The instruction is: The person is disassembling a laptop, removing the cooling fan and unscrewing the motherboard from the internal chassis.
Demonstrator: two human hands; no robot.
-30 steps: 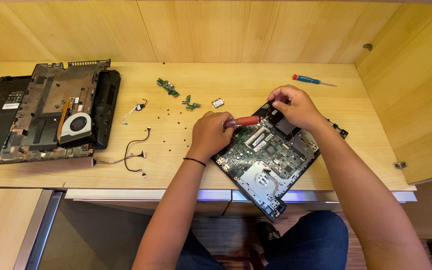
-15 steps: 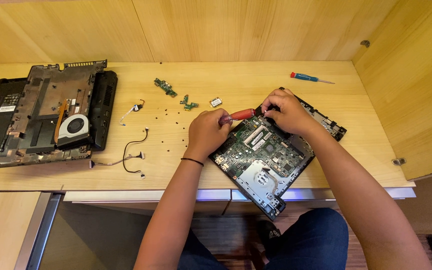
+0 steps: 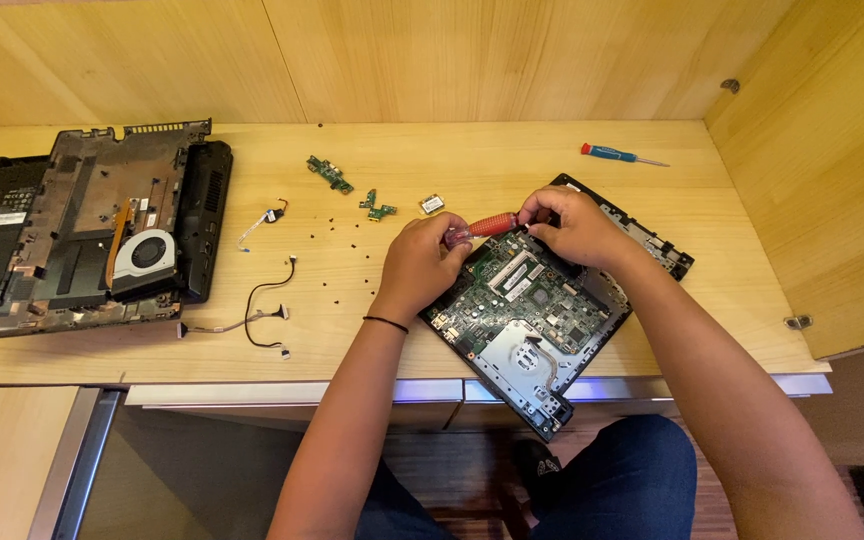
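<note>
— Fingers first: what are they doing?

— Both sets are curled shut around the red screwdriver (image 3: 485,224). The left hand (image 3: 420,263) pinches its clear end; the right hand (image 3: 574,226) closes on the other end, right over the circuit board (image 3: 530,305).

— And the board itself?

— It sits bare and tilted in a black tray-like shell (image 3: 652,240), its near corner hanging past the counter (image 3: 372,340) edge, above the person's lap.

— Biggest thing apart from it?

— Far left of the board, the black laptop base (image 3: 102,235), opened up, with a round fan (image 3: 149,252) showing. Then a loose black cable (image 3: 262,310) between base and board, two small green boards (image 3: 330,173) behind and to the left of the circuit board, a tiny square chip (image 3: 432,204) just behind the left hand, and many dark screws (image 3: 347,245) scattered left of the board. A blue-handled screwdriver (image 3: 620,154) lies behind the board.

— How far along, would you say?

— Well into a teardown, I'd judge: casing apart, small parts and screws already out. The board is not yet lifted from its shell.

— The room?

— A pale wooden counter in a wood-panelled nook, with a side wall (image 3: 822,180) right of the board.
</note>
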